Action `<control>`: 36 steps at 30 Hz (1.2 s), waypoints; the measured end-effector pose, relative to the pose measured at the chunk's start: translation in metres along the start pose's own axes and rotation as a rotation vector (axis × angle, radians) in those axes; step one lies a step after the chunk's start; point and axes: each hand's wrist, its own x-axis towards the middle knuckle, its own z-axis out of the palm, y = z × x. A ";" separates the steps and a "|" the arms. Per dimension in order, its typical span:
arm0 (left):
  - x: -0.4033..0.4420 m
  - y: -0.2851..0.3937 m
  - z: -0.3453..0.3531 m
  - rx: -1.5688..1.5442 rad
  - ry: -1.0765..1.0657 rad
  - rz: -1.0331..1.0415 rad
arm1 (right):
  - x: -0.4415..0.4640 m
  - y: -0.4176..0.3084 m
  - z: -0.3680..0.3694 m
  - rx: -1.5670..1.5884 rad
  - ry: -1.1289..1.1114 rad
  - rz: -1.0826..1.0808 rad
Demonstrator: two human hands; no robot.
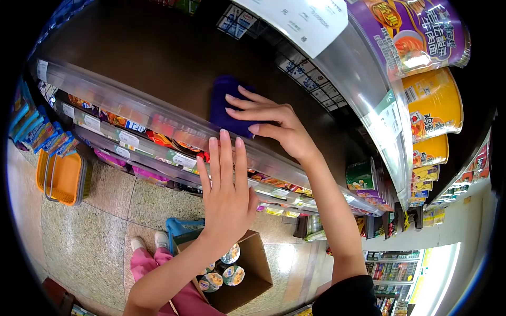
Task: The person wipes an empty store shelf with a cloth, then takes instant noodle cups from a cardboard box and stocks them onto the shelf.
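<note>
My right hand point(269, 118) presses a dark blue cloth point(225, 102) on the brown shelf board point(153, 47), its fingers spread over the cloth's right part. My left hand point(226, 184) has its fingers stretched out, the fingertips against the clear plastic front strip point(174, 118) of the shelf. Nothing shows in the left hand. The cloth lies just behind the strip.
Colourful packets point(163, 139) fill the shelves below. Purple point(416, 37) and yellow point(432, 102) noodle tubs stand at the right. An open cardboard box point(258, 268) with several tubs, an orange basket point(63, 176) and a blue bag point(182, 229) are on the floor.
</note>
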 end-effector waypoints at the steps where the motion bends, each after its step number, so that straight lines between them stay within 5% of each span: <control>1: 0.000 0.000 0.001 0.004 -0.004 0.002 | -0.001 0.001 -0.001 0.008 -0.007 -0.002; 20: 0.001 0.004 0.016 0.050 -0.005 0.016 | -0.003 0.134 -0.078 -0.202 0.426 0.376; 27: 0.001 0.007 0.012 0.021 -0.018 -0.002 | -0.016 0.096 -0.054 -0.342 0.431 0.368; 36: -0.002 0.020 0.022 -0.025 -0.039 -0.008 | -0.061 0.006 -0.018 -0.150 0.147 0.155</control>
